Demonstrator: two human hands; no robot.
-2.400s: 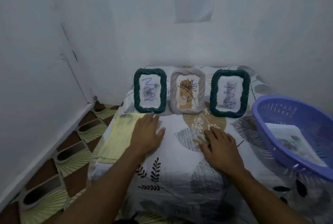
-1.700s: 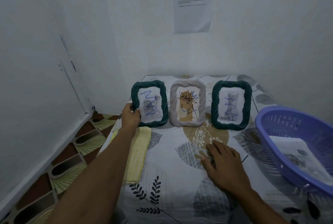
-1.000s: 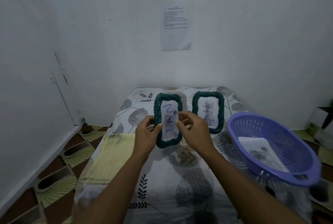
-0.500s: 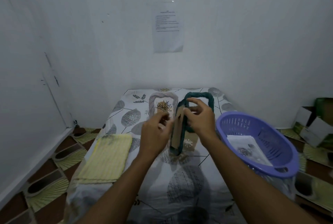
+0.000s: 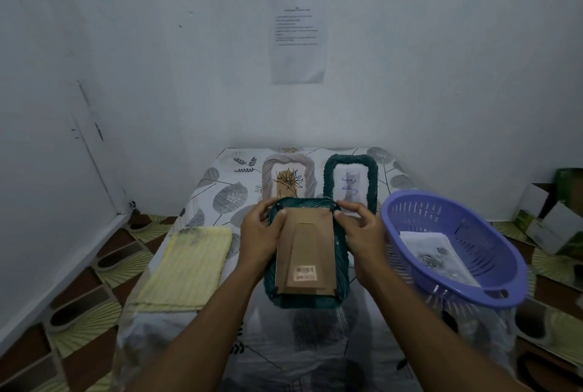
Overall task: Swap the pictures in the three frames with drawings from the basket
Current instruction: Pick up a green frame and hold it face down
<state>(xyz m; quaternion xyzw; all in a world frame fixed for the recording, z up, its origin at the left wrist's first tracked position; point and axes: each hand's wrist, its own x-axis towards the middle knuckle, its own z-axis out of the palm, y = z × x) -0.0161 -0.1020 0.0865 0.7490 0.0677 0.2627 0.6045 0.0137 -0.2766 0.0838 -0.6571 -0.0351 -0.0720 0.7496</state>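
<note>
Two-handed hold on green frame (image 5: 342, 260), cardboard back (image 5: 304, 249) toward us, above table (image 5: 315, 347): left hand (image 5: 259, 235) gripped left edge, right hand (image 5: 362, 234) gripped top right corner. We noted grey frame (image 5: 268, 175), second green frame (image 5: 328, 177) upright behind; drawings (image 5: 438, 254) in basket (image 5: 473, 218), right.

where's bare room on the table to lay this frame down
For the held frame, bare tablecloth lies near you between the yellow cloth and purple basket, and at the back-left corner beside the grey frame. The back right is crowded: green frame close to the basket.

Held frame (image 5: 304, 243) hides its picture (back up).
</note>
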